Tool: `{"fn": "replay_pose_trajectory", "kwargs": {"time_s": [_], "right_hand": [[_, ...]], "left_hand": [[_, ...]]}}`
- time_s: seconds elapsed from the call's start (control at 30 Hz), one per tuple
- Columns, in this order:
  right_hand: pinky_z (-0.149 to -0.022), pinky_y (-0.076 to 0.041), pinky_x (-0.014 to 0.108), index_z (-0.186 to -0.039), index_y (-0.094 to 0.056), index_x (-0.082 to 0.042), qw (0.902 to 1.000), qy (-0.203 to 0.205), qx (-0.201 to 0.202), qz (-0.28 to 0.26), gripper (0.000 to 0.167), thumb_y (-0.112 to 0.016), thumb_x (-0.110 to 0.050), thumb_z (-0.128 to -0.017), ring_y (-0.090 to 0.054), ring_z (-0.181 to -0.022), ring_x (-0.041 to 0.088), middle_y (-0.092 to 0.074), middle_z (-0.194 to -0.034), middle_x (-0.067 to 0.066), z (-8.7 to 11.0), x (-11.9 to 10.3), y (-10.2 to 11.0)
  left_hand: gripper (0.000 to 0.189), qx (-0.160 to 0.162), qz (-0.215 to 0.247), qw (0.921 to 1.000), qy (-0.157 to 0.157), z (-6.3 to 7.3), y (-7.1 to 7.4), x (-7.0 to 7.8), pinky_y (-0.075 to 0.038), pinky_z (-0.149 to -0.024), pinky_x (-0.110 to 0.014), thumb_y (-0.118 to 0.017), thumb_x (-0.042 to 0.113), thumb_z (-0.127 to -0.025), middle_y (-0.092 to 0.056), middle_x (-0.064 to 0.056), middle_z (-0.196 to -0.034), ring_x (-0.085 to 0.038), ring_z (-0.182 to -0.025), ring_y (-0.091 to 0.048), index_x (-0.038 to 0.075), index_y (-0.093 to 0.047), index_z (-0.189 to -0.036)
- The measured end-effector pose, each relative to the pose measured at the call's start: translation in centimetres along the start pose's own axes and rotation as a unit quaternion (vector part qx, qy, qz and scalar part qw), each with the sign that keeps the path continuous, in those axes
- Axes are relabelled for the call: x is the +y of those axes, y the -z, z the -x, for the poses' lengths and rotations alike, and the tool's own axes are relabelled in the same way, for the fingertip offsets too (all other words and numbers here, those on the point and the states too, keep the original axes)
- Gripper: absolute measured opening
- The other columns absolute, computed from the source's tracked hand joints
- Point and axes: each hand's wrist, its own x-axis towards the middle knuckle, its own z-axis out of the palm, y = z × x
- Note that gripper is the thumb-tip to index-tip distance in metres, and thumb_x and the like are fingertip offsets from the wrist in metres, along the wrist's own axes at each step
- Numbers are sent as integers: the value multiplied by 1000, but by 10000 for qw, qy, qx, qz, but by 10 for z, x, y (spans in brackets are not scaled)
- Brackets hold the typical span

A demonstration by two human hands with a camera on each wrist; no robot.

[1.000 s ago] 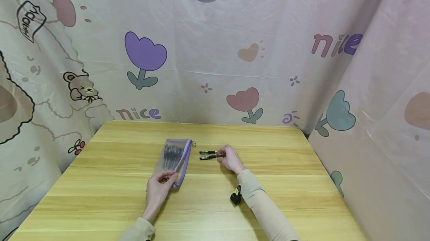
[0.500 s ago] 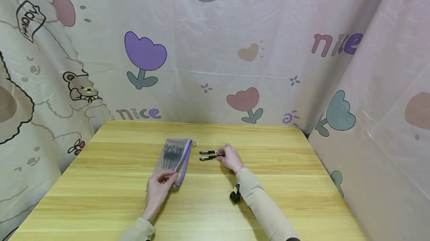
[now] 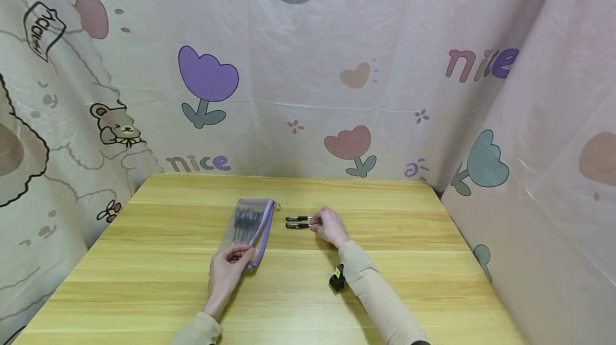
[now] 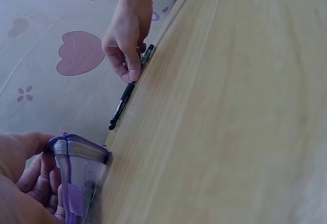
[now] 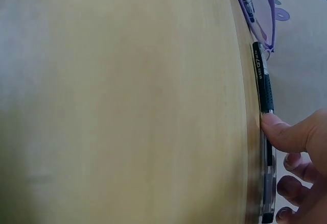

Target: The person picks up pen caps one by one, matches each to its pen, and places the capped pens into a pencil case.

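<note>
On the left, a see-through pencil case (image 3: 245, 222) with purple zip edging lies with its zipped side parted, and several dark pens show inside. My left hand (image 3: 227, 273) pinches the near corner of this case between thumb and fingers. To its right, two black capped pens (image 3: 297, 225) lie side by side on the table, caps toward the case. My right hand (image 3: 330, 227) is over their other ends. In the right wrist view, the thumb (image 5: 278, 127) presses on the clear barrel of the nearer pen (image 5: 264, 86), with the fingers behind it.
The wooden table (image 3: 385, 200) carries everything. A small black object with a yellow label (image 3: 338, 278) sits beside the right forearm. Patterned curtains (image 3: 298, 67) hang behind the table and at both sides.
The nearer pen, slightly slanted half a second ago, now lies parallel to the other, its cap end shifted slightly. My left hand and the case stay in place.
</note>
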Motion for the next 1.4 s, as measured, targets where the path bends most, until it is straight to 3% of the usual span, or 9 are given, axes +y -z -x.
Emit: {"fn": "replay_pose_trajectory", "kwargs": {"time_s": [0.27,0.53,0.9,1.13,1.4], "right_hand": [[-81,-48,35,-91,-77,-13,9999,-6,-103,-53,5,-78,-17,-87,-57,-83,15,-64,-89,1,3,-4,2],[-85,-47,39,-96,-74,-9,9978,-17,-411,-516,7,-72,-14,-91,-56,-87,17,-63,-95,5,8,-12,3],[-76,-44,28,-99,-71,-4,9914,174,-675,-1109,9,-65,-10,-96,-52,-84,15,-62,-94,8,12,-22,6],[-74,-48,26,-106,-70,-4,9859,3,-925,-1396,14,-60,-12,-100,-57,-87,15,-69,-101,9,12,-29,8],[-69,-50,23,-112,-64,4,9724,-61,-1274,-1952,20,-55,-11,-102,-59,-82,15,-68,-102,18,13,-37,5]], "left_hand": [[18,34,-7,10000,-76,1,0,0,-49,-62,-15,-80,12,-84,-73,-2,-79,1,-67,-59,-1,-76,-95],[19,-97,-1,9999,139,0,1,0,-50,-63,-16,-79,12,-86,-75,-8,-86,0,-69,-59,0,-76,-99],[18,-119,-1,9999,99,0,2,1,-50,-65,-16,-79,12,-86,-75,-11,-90,1,-70,-60,0,-76,-100],[18,-102,14,9999,124,0,2,1,-50,-63,-16,-79,12,-86,-75,-10,-88,1,-69,-60,0,-76,-100],[19,-89,95,9999,111,2,2,3,-50,-63,-16,-80,12,-86,-75,-8,-86,0,-69,-60,0,-76,-99]]}}
